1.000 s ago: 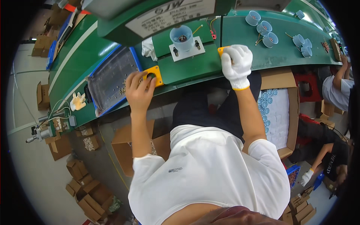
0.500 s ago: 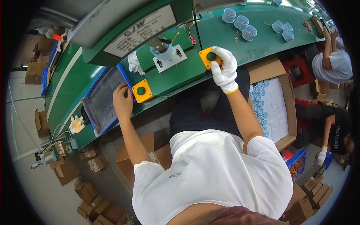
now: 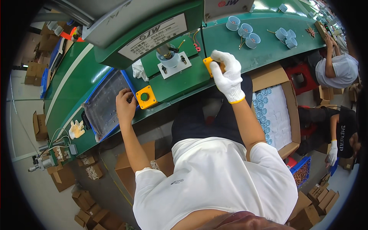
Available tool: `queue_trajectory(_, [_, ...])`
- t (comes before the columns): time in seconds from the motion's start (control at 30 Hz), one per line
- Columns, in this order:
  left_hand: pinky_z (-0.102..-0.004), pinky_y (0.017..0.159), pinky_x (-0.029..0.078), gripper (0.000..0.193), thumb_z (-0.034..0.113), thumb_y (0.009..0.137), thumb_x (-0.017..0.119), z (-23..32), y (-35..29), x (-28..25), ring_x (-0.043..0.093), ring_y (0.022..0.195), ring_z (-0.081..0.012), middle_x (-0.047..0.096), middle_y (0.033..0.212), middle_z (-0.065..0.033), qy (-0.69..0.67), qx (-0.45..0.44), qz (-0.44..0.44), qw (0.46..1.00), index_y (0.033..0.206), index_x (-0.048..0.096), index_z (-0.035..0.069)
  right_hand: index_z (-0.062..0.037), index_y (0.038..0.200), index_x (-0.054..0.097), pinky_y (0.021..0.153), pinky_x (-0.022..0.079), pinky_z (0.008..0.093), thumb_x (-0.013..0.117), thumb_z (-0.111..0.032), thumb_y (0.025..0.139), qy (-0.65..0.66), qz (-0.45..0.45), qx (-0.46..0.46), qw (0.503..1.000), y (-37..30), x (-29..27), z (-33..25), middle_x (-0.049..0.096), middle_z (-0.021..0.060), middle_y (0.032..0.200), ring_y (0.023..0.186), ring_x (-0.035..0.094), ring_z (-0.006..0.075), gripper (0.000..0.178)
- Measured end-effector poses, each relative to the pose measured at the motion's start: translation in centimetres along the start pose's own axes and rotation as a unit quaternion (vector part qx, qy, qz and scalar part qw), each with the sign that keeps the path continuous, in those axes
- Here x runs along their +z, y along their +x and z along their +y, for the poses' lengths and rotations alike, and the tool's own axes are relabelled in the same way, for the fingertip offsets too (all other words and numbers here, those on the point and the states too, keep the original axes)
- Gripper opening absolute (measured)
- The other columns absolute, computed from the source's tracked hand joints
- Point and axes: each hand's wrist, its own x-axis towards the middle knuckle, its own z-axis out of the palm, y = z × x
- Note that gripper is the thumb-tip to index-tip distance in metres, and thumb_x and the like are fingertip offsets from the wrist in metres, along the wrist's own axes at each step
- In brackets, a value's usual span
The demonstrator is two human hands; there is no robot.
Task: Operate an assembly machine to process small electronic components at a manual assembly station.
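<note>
My gloved right hand (image 3: pixel 227 74) clenches over the right yellow button box (image 3: pixel 210 64) while my bare left hand (image 3: pixel 125 105), fingers curled, reaches into the blue tray (image 3: pixel 100 109) beside the left button box (image 3: pixel 146 97); next needs a part picked.

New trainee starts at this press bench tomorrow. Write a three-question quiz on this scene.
1. True or false: the bare left hand rests on the yellow box with the green push button.
2. Which hand wears a white knitted glove? A) left B) right C) both
3. Fill in: the pale blue plastic cup sits on a white plate under the green ____.

Key
1. False: it lies beside the box, at the edge of the blue-rimmed grey tray.
2. B: the gloved right hand covers the other yellow box.
3. press.
</note>
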Motion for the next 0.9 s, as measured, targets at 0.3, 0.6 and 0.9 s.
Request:
queue_trajectory(0.3, [-0.0441,0.110,0.053,0.021,0.010,0.092,0.078,0.6,-0.2,-0.2,0.066,0.125,-0.0368,0.075,0.130,-0.0138,0.010,-0.014,0.006,1.000,0.107,0.080,-0.005,0.0024,0.133,0.066,0.092,0.060,0.0465,0.092,-0.023,0.074,0.036,-0.147,0.041,0.988,6.2,4.9,-9.7,0.075,0.0230,0.113,0.108,0.073,0.0423,0.070])
queue_trajectory(0.6, [-0.0458,0.111,0.052,0.022,0.011,0.092,0.079,0.8,0.5,0.1,0.066,0.125,-0.0375,0.075,0.129,-0.0146,0.018,-0.006,0.003,1.000,0.106,0.080,-0.005,-0.0048,0.119,0.067,0.081,0.059,0.0459,0.090,-0.019,0.073,0.055,-0.003,0.008,0.998,6.2,8.5,-8.9,0.075,0.0155,0.096,0.093,0.074,0.0371,0.053])
queue_trajectory(0.9, [-0.0463,0.106,0.054,0.019,0.009,0.091,0.077,0.0,-0.6,0.2,0.068,0.120,-0.0388,0.076,0.124,-0.0149,0.034,0.009,0.033,0.999,0.103,0.080,-0.005,-0.0068,0.083,0.073,0.074,0.060,0.0390,0.088,-0.017,0.075,0.008,0.067,-0.123,0.990,7.7,2.5,-8.3,0.075,0.0107,0.081,0.071,0.073,0.0306,0.020])
